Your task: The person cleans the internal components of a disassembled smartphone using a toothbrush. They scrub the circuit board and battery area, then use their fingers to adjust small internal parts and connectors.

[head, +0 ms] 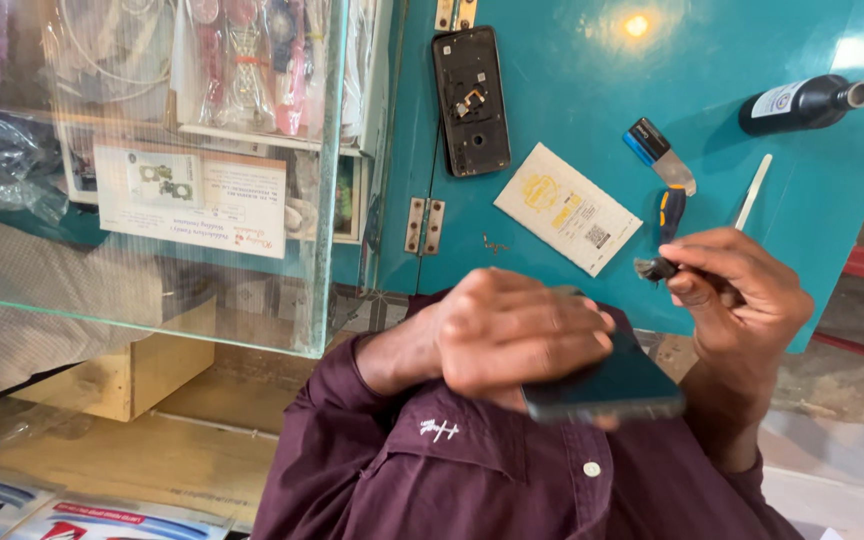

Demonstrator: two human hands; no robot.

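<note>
Left hand (512, 335) clamps the dark slab-shaped phone (607, 385); right hand (737, 290), at three o'clock, pinches a small dark tool (655, 268) (fingers closed on both)

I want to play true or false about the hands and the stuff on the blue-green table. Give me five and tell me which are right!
1. The left hand holds a dark phone. True.
2. The right hand is empty. False: its fingers pinch a small dark tool.
3. A dark bottle lies on its side on the teal table. True.
4. The opened phone body lies on top of the pale yellow card. False: they lie apart on the table.
5. The sleeve is bright green. False: it is dark maroon.
</note>
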